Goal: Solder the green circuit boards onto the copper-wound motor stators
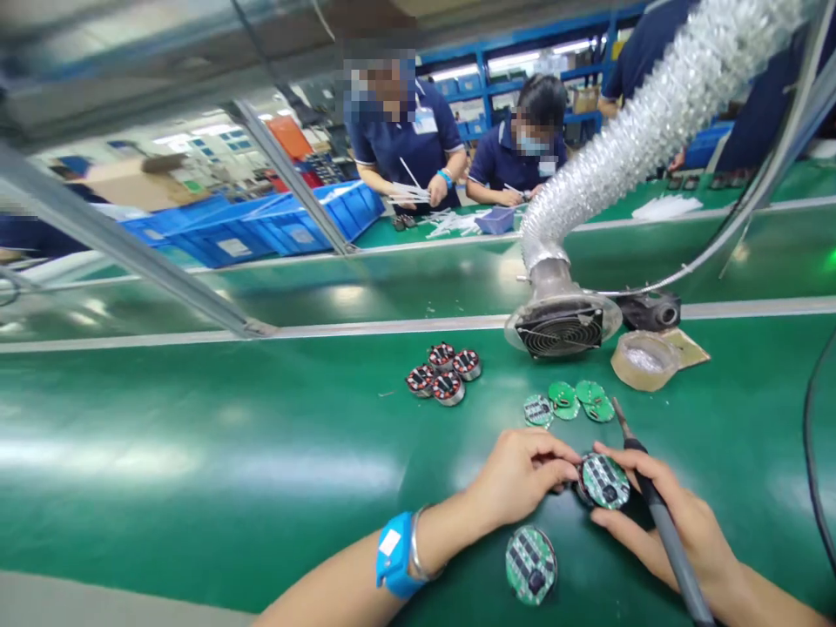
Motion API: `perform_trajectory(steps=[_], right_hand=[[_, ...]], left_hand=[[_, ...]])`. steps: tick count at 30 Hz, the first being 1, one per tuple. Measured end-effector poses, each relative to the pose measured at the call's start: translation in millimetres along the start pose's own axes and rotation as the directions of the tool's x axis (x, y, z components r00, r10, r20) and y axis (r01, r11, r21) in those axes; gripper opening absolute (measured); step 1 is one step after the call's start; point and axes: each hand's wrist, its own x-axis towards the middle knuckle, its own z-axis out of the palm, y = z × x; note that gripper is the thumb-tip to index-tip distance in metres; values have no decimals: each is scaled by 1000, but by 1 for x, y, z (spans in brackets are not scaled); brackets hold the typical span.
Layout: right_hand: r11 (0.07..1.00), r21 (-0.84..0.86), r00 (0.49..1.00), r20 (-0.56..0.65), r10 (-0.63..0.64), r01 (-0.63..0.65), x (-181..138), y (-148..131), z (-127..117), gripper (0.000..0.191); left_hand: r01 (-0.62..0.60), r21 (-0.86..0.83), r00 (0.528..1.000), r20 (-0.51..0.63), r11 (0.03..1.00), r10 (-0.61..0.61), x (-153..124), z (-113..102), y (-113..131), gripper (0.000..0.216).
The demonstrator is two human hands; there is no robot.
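My left hand pinches the left edge of a round green circuit board, which sits on a darker round part mostly hidden beneath it. On the other side my right hand steadies the same board with thumb and fingertips. A soldering iron lies across that hand, its tip pointing up and away from the board. Nearer to me, below my left wrist, rests another round board with black components. Beyond my hands lie a board with components up and several plain green boards.
Several round motor-like coils stand together left of the boards. A fume extractor on a silver duct hangs over the bench's back edge. A tape roll is beside it. Co-workers handle white strips across the line near blue bins.
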Motion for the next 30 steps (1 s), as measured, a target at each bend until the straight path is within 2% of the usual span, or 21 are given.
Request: perform_trajectory(steps=[3,7,11,13,15,17,19,20,22,24,26,28,30], right_hand=[[994,-66,994,-64,-87,82,0,7,4,52],[957,-177,961,-114,-253,231,4,12,1,60],[946,-211,955,-118,-273,244,6,9,-3,63],[947,-207,955,-117,-274,246,7,7,-3,63],[950,-197,954,-130,-269,241,9,4,-2,62],[954,-179,951,-151,-269,241,10,3,-2,60],[953,-158,944,-165,-285,260,12,1,-3,60],[949,-148,938,-168,-302,279,13,1,-5,60],[942,-127,928,-175,-328,310,14,1,-8,61],[941,-98,923,-186,-337,324,16,0,-12,61],[942,-68,919,-205,-336,329,17,-1,-14,59],[943,-45,916,-226,-332,331,17,-4,-15,58],[948,-26,919,-240,-314,317,17,-5,-15,57]], left_hand=[[-69,-1,996,-50,998,69,1,7,-2,18],[-234,245,963,-75,941,259,-2,10,2,18],[-338,454,909,-71,825,412,-8,13,8,16],[-353,504,892,-74,788,447,-10,16,9,14],[-332,510,897,-89,793,433,-11,18,10,13],[-238,399,944,-121,886,308,-10,21,11,12],[-42,105,994,-96,994,52,-7,23,12,19],[77,-78,996,-38,994,-80,-4,23,13,24],[269,-388,963,112,882,-245,1,21,15,32],[376,-545,926,234,750,-295,6,18,15,37],[442,-595,896,338,671,-290,10,14,13,41],[464,-602,878,411,649,-247,12,12,9,47],[444,-607,883,423,659,-205,13,14,4,53]])
